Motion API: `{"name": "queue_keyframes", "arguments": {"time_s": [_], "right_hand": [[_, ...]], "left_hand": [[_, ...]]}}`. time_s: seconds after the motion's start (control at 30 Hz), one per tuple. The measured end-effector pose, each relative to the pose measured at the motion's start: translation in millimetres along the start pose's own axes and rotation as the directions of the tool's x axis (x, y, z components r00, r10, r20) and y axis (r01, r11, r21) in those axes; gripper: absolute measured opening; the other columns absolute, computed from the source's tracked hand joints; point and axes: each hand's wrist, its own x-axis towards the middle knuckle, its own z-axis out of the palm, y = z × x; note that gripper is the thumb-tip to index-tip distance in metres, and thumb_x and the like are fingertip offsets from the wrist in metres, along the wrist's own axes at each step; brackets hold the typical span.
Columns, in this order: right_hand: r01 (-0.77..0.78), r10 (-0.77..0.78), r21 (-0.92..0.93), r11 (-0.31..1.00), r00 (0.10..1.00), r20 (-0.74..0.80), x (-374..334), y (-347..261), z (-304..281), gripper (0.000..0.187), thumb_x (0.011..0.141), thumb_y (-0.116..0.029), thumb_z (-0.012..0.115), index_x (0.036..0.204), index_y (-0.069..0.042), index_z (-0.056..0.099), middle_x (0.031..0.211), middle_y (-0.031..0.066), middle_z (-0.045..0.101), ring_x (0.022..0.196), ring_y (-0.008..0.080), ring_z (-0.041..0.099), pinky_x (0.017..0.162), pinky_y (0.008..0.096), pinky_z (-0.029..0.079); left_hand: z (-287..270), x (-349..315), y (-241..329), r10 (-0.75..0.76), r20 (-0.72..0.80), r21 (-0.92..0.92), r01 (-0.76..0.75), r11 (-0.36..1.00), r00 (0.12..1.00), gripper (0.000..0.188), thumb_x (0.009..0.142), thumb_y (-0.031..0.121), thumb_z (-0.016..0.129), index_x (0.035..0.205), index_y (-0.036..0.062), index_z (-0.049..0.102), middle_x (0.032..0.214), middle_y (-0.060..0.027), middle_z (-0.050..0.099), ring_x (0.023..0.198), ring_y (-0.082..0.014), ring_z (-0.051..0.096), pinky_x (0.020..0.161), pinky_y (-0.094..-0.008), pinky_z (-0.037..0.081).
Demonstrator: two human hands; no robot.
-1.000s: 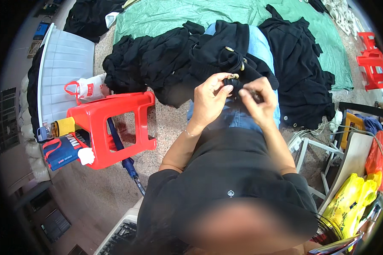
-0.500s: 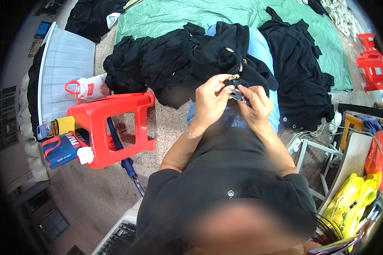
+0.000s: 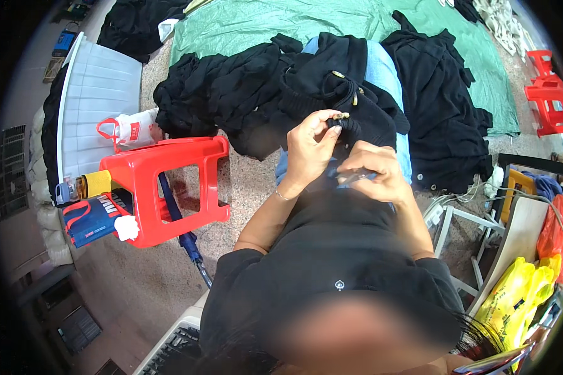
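Note:
Over my lap and blue jeans lies a black knitted garment (image 3: 381, 119) with gold-coloured buttons along its edge. My left hand (image 3: 313, 142) pinches that edge between thumb and fingers, right beside a button (image 3: 342, 115). Close by on the right, my right hand (image 3: 375, 172) is closed around a small shiny metal tool (image 3: 354, 175), which looks like thread snips. The tool is blurred by motion and partly covered by my fingers. It is apart from the garment, nearer my body than the pinched edge.
Black garments are heaped to the left (image 3: 225, 94) and right (image 3: 441, 106) of my legs, partly on a green sheet (image 3: 256, 22). A red stool (image 3: 175, 150) holds a white bag, beside a pale plastic tub (image 3: 100, 100). White cables (image 3: 456, 197) and a yellow bag (image 3: 513, 300) are at right.
My right hand has drawn away from the pinched edge, down toward my body, with the tool in it. My left hand keeps its hold on the garment in nearly the same place.

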Motion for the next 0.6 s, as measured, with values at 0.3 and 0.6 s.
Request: {"name": "queue_keyframes", "arguments": {"time_s": [0.3,0.6], "right_hand": [[-0.230,0.052,-0.461,0.857,0.929,-0.367,8.3,-0.5,-15.2,0.018,0.081,-0.008,0.075,0.096,-0.002,0.068,0.078,0.0069,0.064,0.066,0.0174,0.065,0.060,0.0281,0.051],[-0.129,-0.063,-0.553,0.823,0.947,-0.314,10.0,7.1,-12.1,0.020,0.078,-0.011,0.077,0.095,-0.003,0.070,0.074,0.0053,0.063,0.062,0.0188,0.062,0.056,0.0284,0.047]], "left_hand": [[-2.4,-0.9,1.7,-0.042,0.064,-0.072,0.046,0.996,0.997,0.024,0.089,-0.006,0.060,0.113,-0.0051,0.064,0.094,-0.0069,0.072,0.082,-0.0071,0.065,0.074,-0.0230,0.055],[-4.2,-0.7,-0.8,-0.046,0.085,-0.061,0.052,0.997,0.995,0.023,0.090,-0.005,0.061,0.113,-0.0048,0.064,0.094,-0.0068,0.072,0.081,-0.0057,0.064,0.073,-0.0223,0.053]]}}
